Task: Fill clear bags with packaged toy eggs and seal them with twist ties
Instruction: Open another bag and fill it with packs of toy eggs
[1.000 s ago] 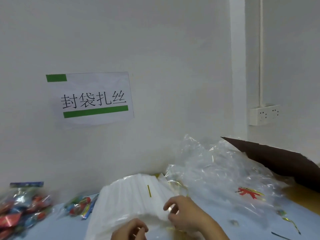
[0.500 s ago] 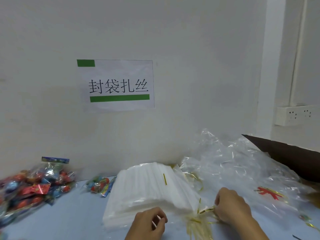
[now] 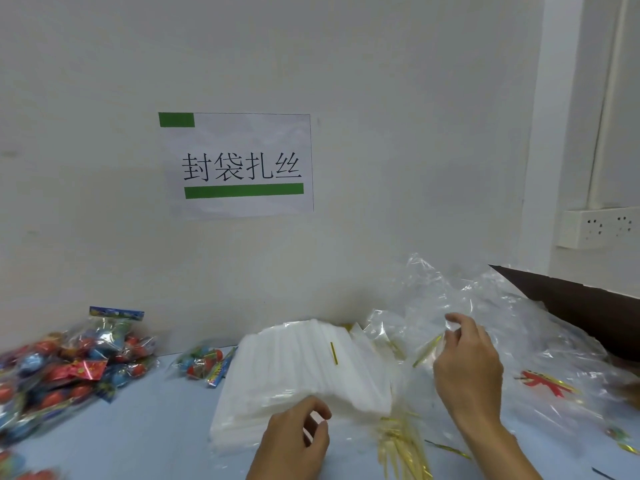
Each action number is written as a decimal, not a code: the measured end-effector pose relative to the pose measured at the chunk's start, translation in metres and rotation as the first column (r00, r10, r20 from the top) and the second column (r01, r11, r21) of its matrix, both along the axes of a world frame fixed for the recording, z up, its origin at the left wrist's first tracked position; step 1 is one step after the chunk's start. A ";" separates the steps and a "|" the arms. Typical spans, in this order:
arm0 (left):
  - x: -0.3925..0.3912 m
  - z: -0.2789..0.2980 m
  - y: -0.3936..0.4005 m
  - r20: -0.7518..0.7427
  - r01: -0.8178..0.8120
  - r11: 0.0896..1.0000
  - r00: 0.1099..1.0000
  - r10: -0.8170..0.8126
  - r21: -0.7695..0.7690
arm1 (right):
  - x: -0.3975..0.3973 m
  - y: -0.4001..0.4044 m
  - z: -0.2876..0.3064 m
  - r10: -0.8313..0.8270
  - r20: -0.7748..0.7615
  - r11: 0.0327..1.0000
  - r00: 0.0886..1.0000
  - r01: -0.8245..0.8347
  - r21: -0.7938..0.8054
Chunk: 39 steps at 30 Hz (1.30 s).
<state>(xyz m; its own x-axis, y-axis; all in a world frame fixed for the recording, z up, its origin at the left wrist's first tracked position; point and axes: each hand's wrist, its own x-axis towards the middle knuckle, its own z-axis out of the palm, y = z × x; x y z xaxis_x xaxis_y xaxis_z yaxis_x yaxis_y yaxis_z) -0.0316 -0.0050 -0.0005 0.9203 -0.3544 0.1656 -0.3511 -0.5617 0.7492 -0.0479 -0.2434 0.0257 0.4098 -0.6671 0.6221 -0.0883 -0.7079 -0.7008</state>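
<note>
A thick stack of clear bags (image 3: 301, 368) lies flat on the blue table (image 3: 138, 427), with one gold twist tie (image 3: 333, 353) on top. My left hand (image 3: 294, 441) curls at the stack's front edge, thumb and forefinger pinching the edge. My right hand (image 3: 465, 362) is raised to the right of the stack and pinches a gold twist tie (image 3: 427, 349) against crumpled clear plastic. A loose bundle of gold twist ties (image 3: 401, 441) lies between my hands. Packaged toy eggs (image 3: 69, 368) are heaped at the left, and one pack (image 3: 201, 363) lies beside the stack.
Crumpled clear plastic (image 3: 519, 341) covers the right of the table, with a red and gold piece (image 3: 543, 382) in it. A brown cardboard flap (image 3: 571, 306) juts in at the right. On the wall are a paper sign (image 3: 239, 164) and a socket strip (image 3: 599, 226).
My right hand left the stack's front edge, reached the bundle of ties, then rose to the right with a gold tie. My left hand stayed at the stack's edge. The camera turned left.
</note>
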 end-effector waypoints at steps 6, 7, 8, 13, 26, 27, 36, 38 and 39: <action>0.000 0.002 -0.003 0.019 -0.146 0.953 0.988 0.156 -0.265 | 0.003 0.039 0.006 0.196 0.411 0.976 0.890 -0.216 0.003; 0.001 0.003 -0.004 -0.004 -0.169 0.931 0.984 0.177 -0.323 | 0.003 0.049 0.006 0.266 0.419 0.958 0.868 -0.285 -0.019; 0.002 0.005 -0.005 -0.049 -0.204 0.898 0.978 0.201 -0.391 | 0.003 0.060 0.006 0.353 0.409 0.928 0.842 -0.370 -0.040; 0.010 0.016 0.005 -0.458 -0.366 0.577 0.889 -0.015 -0.730 | 0.001 0.107 -0.003 0.768 0.086 0.638 0.635 -0.745 -0.196; 0.010 0.006 0.014 -0.062 -0.276 0.750 0.952 0.300 -0.601 | 0.001 0.096 -0.017 0.544 -0.491 0.747 0.681 -0.659 -0.086; 0.009 0.006 0.012 -0.041 -0.262 0.762 0.954 0.296 -0.593 | 0.001 0.096 -0.018 0.509 -0.509 0.763 0.694 -0.638 -0.107; -0.003 0.018 0.013 0.380 -0.040 0.839 0.879 0.288 -0.543 | -0.002 0.103 -0.002 0.733 -0.052 0.665 0.678 -0.698 0.264; -0.005 0.020 0.015 0.629 -0.011 0.929 0.733 0.260 -0.371 | -0.003 0.103 0.008 0.806 0.210 0.386 0.553 -0.761 0.521; -0.005 0.020 0.014 0.726 -0.013 0.964 0.655 0.208 -0.264 | -0.003 0.102 0.011 0.814 0.346 0.182 0.467 -0.771 0.611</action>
